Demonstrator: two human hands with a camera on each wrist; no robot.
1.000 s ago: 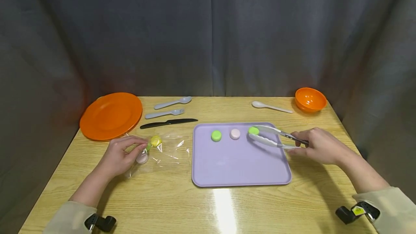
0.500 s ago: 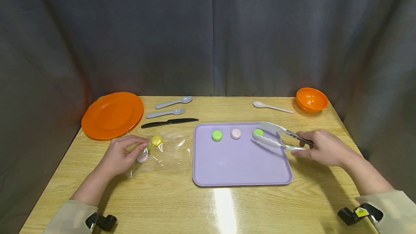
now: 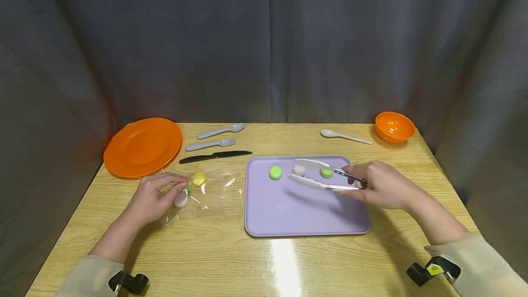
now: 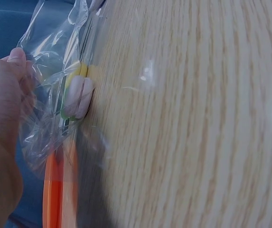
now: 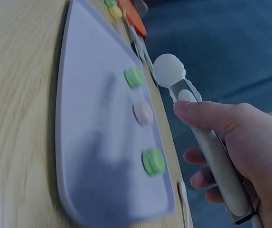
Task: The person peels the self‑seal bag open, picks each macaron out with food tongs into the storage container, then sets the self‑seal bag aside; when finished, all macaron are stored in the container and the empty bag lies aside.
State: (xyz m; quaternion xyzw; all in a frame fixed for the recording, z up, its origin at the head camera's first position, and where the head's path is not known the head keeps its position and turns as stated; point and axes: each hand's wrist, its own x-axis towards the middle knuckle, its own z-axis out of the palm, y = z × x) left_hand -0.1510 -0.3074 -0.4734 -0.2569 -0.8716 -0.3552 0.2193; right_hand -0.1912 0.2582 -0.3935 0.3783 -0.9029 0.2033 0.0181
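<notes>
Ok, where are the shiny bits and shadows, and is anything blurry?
Head view: bright glare on the table, glints on the clear bag, a shadow on the tray below the tongs; left wrist view: more glints on the bag; right wrist view: dark shadows across the tray, macarons slightly blurred.

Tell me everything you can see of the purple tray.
The tray is light purple, a rounded-corner rectangle with a low raised rim and a smooth, plain inside; it looks like plastic. It lies flat on the table, long sides running left to right. Along its far side, in a row, sit a green macaron, a pink macaron and another green macaron. The tongs hang above it, not touching. The clear bag lies by its left side; whether they touch is unclear.
</notes>
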